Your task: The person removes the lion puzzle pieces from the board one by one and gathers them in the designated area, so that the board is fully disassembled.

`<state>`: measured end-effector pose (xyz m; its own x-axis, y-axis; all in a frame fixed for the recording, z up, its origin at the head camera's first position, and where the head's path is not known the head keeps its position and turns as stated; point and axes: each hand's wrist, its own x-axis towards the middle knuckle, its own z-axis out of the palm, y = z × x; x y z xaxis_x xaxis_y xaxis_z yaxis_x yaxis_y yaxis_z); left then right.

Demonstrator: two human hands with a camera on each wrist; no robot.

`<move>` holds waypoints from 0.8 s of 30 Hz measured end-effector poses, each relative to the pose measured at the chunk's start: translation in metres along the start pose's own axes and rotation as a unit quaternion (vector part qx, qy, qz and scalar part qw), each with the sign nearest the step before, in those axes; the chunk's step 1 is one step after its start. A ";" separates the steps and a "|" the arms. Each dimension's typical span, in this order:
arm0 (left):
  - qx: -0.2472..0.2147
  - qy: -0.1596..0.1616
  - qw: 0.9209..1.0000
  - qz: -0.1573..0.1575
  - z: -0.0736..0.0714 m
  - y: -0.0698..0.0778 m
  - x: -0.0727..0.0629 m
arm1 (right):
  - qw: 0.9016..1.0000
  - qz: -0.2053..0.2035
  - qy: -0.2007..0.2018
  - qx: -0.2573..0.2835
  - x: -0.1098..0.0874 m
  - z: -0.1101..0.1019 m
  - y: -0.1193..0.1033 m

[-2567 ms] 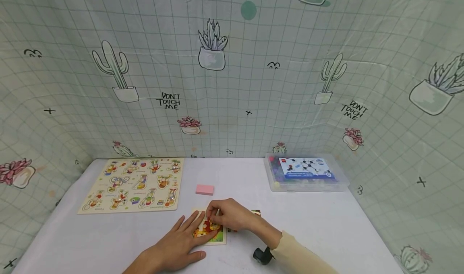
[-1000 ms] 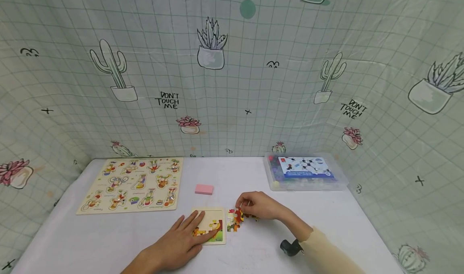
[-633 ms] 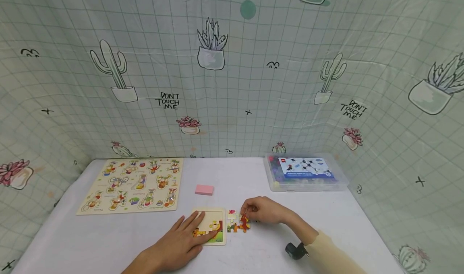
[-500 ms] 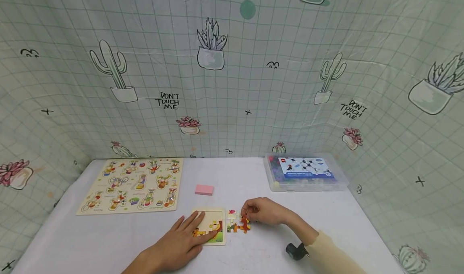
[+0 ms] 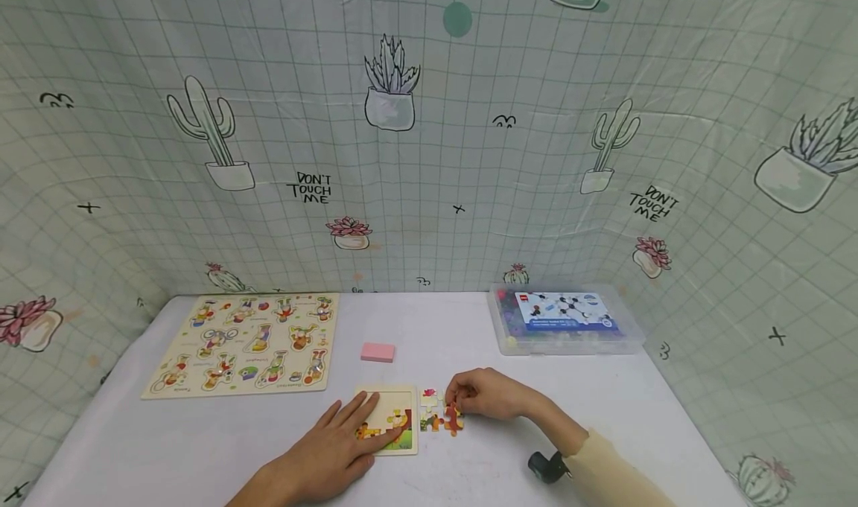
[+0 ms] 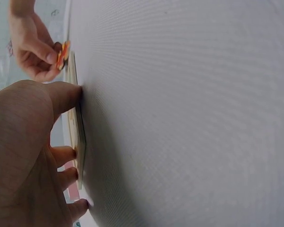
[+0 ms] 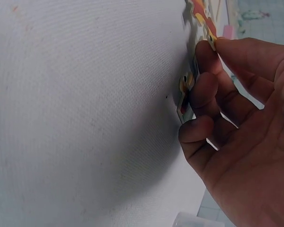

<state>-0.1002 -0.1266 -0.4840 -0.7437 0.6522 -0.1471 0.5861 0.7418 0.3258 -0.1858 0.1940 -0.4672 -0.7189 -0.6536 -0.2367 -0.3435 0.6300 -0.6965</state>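
Note:
In the head view my left hand (image 5: 335, 447) lies with straight, spread fingers on a small wooden jigsaw tray (image 5: 395, 398). Tiger-patterned and green pieces fill the tray's lower part; its upper part shows bare wood. Just right of the tray, my right hand (image 5: 492, 393) pinches a red and yellow jigsaw piece (image 5: 453, 421) between thumb and index finger. Loose jigsaw pieces (image 5: 429, 422) lie between it and the tray. In the right wrist view another piece (image 7: 185, 90) sits under the curled fingers. The left wrist view shows the pinched piece (image 6: 63, 55) tilted up, beyond the tray's edge.
A large wooden peg puzzle board (image 5: 244, 343) lies at the back left. Behind the tray is a pink block (image 5: 377, 352). A clear plastic box (image 5: 570, 321) with a molecule label stands at the back right. A black camera (image 5: 546, 467) hangs at the right wrist.
The right hand has moved right from over the tray to the loose pieces, and the red patch under it in the tray is gone. The pinched piece has lately shifted slightly toward me. Left hand unchanged.

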 end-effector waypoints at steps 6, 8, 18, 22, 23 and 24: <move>0.000 0.000 1.000 0.000 0.000 0.000 0.000 | 1.000 -0.004 -0.002 0.007 -0.001 -0.001 0.000; 0.001 0.000 1.000 0.000 0.000 0.000 0.000 | 1.000 -0.004 -0.003 0.012 0.000 -0.001 -0.001; 0.000 -0.002 1.000 -0.002 0.000 0.000 0.000 | 1.000 -0.017 0.006 -0.021 0.003 0.002 -0.007; -0.003 -0.004 1.000 -0.002 -0.002 0.001 -0.001 | 0.999 -0.019 0.007 -0.049 0.003 0.001 -0.009; -0.001 -0.003 1.000 -0.001 -0.002 0.001 -0.001 | 0.999 -0.017 0.005 -0.051 0.003 0.001 -0.009; 0.000 -0.001 1.000 0.001 -0.002 0.001 -0.001 | 0.998 -0.018 0.004 -0.054 0.003 0.001 -0.009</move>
<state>-0.0998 -0.1266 -0.4817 -0.7420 0.6537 -0.1486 0.5872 0.7407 0.3265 -0.1840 0.1862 -0.4627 -0.7099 -0.6732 -0.2071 -0.4313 0.6480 -0.6278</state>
